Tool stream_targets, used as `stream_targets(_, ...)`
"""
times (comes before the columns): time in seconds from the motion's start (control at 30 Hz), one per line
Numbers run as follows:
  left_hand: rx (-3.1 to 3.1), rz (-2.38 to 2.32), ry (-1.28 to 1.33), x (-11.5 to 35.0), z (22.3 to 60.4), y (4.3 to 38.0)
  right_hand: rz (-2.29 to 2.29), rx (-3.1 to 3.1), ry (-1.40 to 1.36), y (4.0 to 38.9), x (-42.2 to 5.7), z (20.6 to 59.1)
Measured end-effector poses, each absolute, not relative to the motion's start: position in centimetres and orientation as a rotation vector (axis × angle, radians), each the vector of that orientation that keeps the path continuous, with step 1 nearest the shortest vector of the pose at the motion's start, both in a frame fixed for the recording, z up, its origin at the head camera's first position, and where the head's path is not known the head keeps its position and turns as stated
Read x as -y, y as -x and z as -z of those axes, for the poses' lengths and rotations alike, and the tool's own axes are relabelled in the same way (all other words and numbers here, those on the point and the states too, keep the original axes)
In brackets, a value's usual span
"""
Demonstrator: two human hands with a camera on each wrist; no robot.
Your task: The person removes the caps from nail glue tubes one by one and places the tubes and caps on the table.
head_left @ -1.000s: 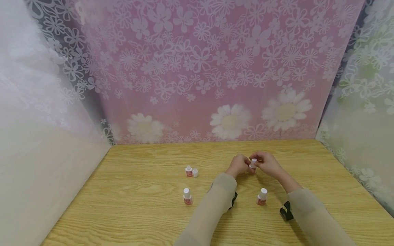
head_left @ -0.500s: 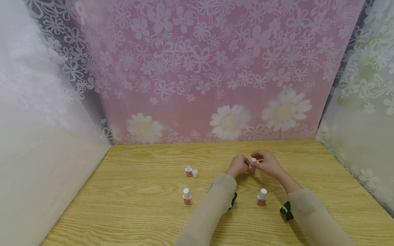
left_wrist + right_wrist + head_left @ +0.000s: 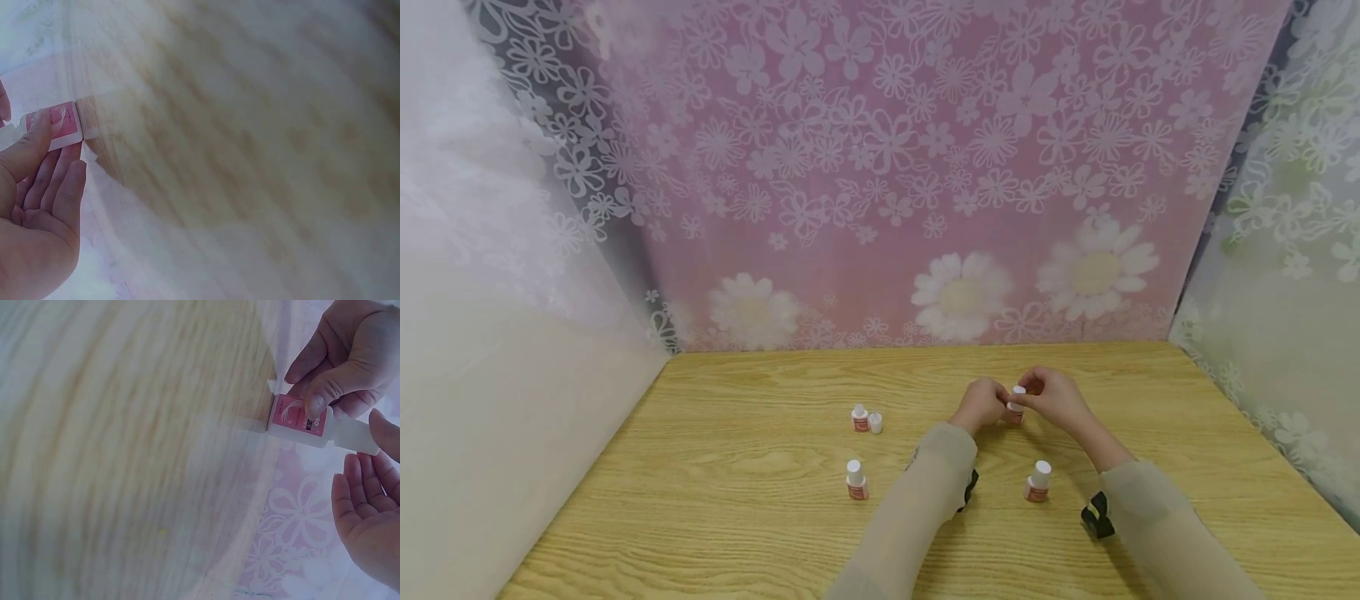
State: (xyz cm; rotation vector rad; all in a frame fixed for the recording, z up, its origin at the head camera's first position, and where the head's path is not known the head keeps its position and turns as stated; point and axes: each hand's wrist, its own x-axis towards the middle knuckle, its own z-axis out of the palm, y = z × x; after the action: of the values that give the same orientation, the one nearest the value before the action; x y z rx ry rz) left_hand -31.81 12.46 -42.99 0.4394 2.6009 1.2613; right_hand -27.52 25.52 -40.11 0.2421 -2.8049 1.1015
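A small white bottle (image 3: 299, 420) with a pink-red label stands on the wooden table, its tall white cap (image 3: 1018, 390) pointing up. My left hand (image 3: 983, 403) grips the bottle's body, the thumb lying flat over the label in the left wrist view. From the other side, my right hand (image 3: 1054, 402) pinches the cap between thumb and fingers. Part of the cap is hidden behind the right thumb. Nearest to the forearms is a second capped bottle (image 3: 1037, 482), standing upright between them.
To the left, an uncapped bottle (image 3: 860, 418) stands beside its loose white cap (image 3: 876, 423). Closer to me is another capped bottle (image 3: 857, 480). Flowered curtains (image 3: 887, 167) rise behind the table (image 3: 730, 492) and on both sides.
The right hand's fingers have shifted round the cap, their grip changing slightly. The left hand and its bottle have stayed in place, as have the other bottles.
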Motion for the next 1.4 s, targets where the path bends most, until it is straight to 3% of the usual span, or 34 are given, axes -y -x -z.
stream_targets(1.4, -2.604, -1.250, -0.439, -12.31, 42.75, 31.78, -1.174, 2.773, -0.394, 27.98, -25.66, 40.48)
